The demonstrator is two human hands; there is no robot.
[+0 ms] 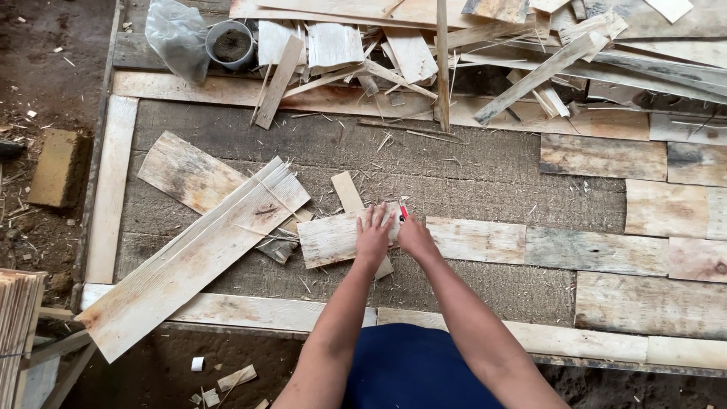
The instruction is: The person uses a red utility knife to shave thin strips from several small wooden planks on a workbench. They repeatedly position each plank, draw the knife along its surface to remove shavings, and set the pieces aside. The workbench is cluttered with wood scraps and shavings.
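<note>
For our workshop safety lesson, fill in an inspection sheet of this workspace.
Surface: framed bed, partly covered with boards.
Job's things: pale board under left hand; red tool at right hand.
Clutter: offcut pile, long plank, splinters.
Grippers: left flat on board; right's grip unclear.
Cables: nothing seen.
Surroundings: dirt floor, cup, bag, brick.

red tool (404, 213): mostly hidden by right hand (415, 236) | plank stack (19, 326): cut by left edge
</note>
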